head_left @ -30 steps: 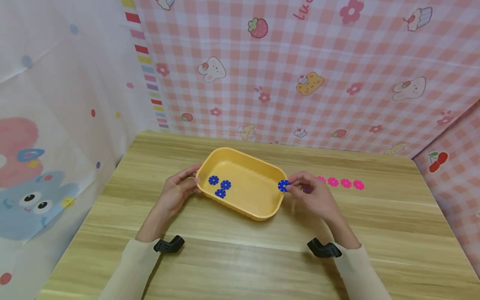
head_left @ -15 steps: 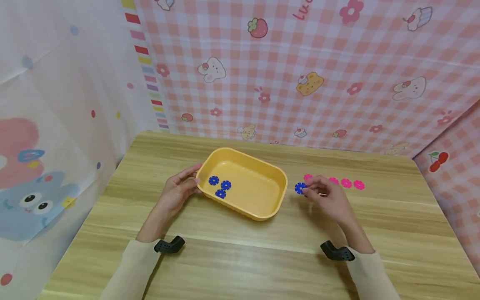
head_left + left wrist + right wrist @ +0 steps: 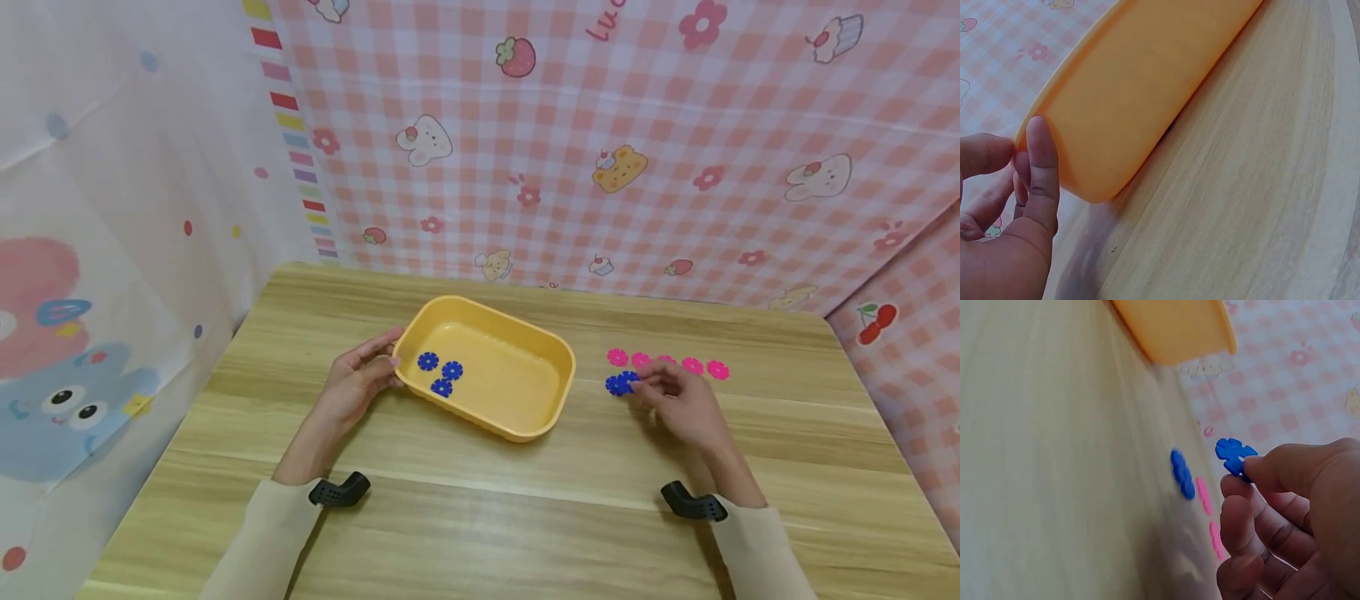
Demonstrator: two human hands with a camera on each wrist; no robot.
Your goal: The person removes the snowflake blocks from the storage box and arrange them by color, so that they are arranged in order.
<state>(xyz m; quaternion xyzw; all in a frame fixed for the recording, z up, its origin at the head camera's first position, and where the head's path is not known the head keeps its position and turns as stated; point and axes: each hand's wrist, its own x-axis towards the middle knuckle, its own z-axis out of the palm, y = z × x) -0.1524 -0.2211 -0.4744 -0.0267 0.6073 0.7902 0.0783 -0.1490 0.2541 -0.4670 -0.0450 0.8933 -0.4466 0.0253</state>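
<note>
Disc [image 3: 1232, 455], blue, pinched in fingers [image 3: 1235, 515] of right hand [image 3: 688, 408], right of frame centre, left hand [image 3: 352, 385] gripping tray [image 3: 506, 379]; likely laying-out step, next move calling for lowering it to table [image 3: 465, 533].

This is a small nook screened with fabric and decked out like a child's playroom; whether it stands in a home or elsewhere cannot be told. Behind the wood-grain counter [image 3: 465, 525] rises a pink-and-white checked cloth [image 3: 585, 108] printed with strawberries [image 3: 515, 56], cupcakes [image 3: 837, 38] and animal faces [image 3: 620, 168]. A creased white cloth [image 3: 150, 183] with coloured dots and a blue cartoon creature [image 3: 71, 412] closes the left; a second checked cloth [image 3: 911, 367], bearing cherries [image 3: 876, 323], covers the right.
</note>
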